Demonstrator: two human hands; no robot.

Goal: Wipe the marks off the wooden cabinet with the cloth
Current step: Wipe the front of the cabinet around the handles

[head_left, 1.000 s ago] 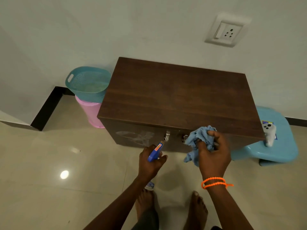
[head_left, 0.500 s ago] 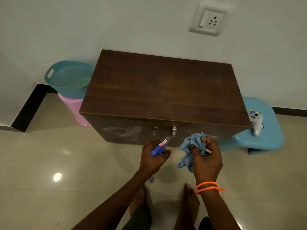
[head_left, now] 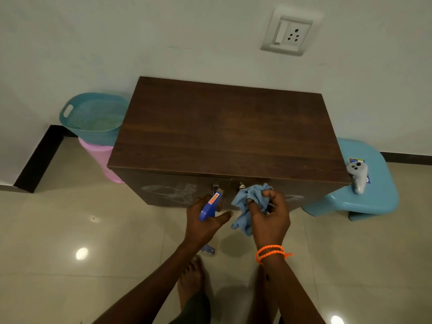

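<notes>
The wooden cabinet [head_left: 224, 134] stands against the far wall, and its dark top fills the middle of the view. On its near front face there are white scribbled marks [head_left: 170, 192] at the left, and two small metal handles [head_left: 240, 185] near the middle. Left of the cabinet a teal basket [head_left: 91, 118] sits on top of a pink bin [head_left: 98, 157]. Right of it is a light blue plastic stool [head_left: 364, 195], and a white controller [head_left: 357, 176] lies on the stool. A wall socket [head_left: 288, 33] is on the far wall above.

The right hand [head_left: 268, 216] is closed around the crumpled blue cloth [head_left: 250, 206], which hangs just in front of the cabinet's front, beside the right handle; I cannot tell if the cloth touches the wood. The left hand [head_left: 205, 220] grips a blue spray bottle [head_left: 209, 205], its nozzle pointing toward the cabinet's front. An orange bracelet [head_left: 271, 252] is on the right wrist.
</notes>
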